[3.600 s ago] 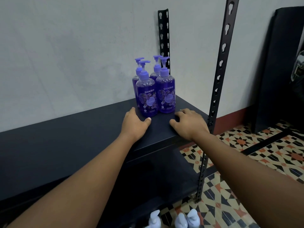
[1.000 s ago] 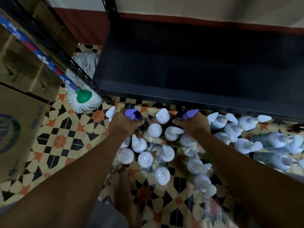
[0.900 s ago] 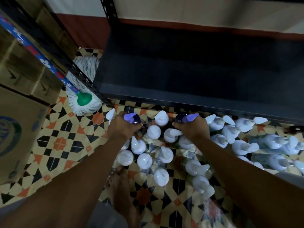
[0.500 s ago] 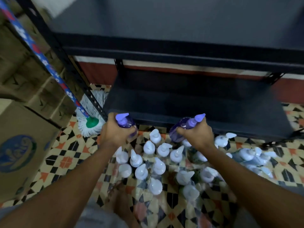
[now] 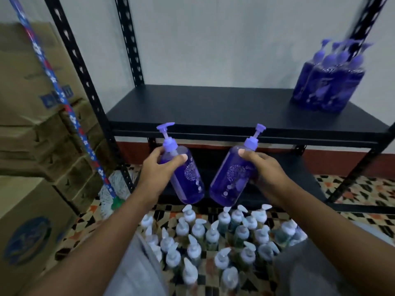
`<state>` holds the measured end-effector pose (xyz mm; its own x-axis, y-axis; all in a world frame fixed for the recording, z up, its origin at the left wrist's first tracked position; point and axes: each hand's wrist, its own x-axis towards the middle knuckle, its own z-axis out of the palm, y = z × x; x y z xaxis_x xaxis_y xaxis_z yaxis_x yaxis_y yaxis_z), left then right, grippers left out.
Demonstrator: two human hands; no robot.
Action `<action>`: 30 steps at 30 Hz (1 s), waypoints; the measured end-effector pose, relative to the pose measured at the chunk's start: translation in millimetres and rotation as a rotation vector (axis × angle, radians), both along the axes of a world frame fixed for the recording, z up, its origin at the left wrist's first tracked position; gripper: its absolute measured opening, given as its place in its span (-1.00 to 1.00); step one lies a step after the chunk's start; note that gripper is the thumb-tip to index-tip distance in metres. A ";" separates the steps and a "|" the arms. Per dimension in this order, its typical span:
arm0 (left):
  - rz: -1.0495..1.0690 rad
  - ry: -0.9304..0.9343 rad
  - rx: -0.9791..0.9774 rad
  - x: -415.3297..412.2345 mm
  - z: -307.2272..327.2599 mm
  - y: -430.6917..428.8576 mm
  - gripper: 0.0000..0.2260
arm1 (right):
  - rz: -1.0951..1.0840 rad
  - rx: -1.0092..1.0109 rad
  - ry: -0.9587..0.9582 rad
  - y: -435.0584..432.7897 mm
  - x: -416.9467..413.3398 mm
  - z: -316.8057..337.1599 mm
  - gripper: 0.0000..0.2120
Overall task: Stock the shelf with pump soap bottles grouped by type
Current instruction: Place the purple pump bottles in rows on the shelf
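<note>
- The black shelf (image 5: 213, 107) carries a cluster of purple bottles (image 5: 327, 86) at its right end; the rest of its top is bare.
- Below the shelf's front edge, white-pump bottles (image 5: 213, 236) crowd the tiled floor; cardboard boxes (image 5: 27, 99) and a mop (image 5: 111, 195) stand left of it.
- The left hand (image 5: 158, 169) grips a left purple bottle (image 5: 188, 178) at its shoulder.
- The right hand (image 5: 265, 169) clasps a right purple bottle (image 5: 230, 180) likewise; both bottles tilt in front of the shelf's edge.

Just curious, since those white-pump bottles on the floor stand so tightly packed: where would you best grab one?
Probably by the neck, just under the pump head, coming straight down from above. The white-pump bottles stand upright with bodies crowded together, so only their tops are free. An outer one gives the grip most room.
</note>
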<state>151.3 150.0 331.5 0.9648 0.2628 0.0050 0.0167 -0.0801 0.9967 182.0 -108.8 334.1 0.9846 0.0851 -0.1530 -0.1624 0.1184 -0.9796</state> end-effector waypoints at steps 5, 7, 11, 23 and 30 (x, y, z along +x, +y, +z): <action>0.003 0.124 -0.362 -0.3 -6.2 -43.9 -0.59 | 0.001 0.254 0.158 -12.9 -14.8 -6.1 -0.51; -0.024 0.185 -0.415 -0.1 -9.1 -57.3 -0.69 | 0.010 0.312 0.210 -19.3 -19.8 -17.1 -0.51; -0.128 0.277 -0.403 4.0 -14.2 -68.0 -0.57 | -0.040 0.374 0.311 -21.3 -24.2 -28.5 -0.50; -0.294 0.430 -0.367 21.5 -21.9 -85.0 -0.33 | 0.097 0.407 0.441 -39.8 -16.4 -32.3 -0.60; -0.451 0.393 -0.427 19.3 -19.1 -95.9 -0.59 | 0.026 0.038 0.229 -45.0 -29.3 -31.2 -0.38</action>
<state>170.5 54.1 312.4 0.8891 -0.2588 -0.3776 0.4364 0.2299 0.8699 152.6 -153.8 302.9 0.9218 0.1204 -0.3684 -0.3836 0.1476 -0.9116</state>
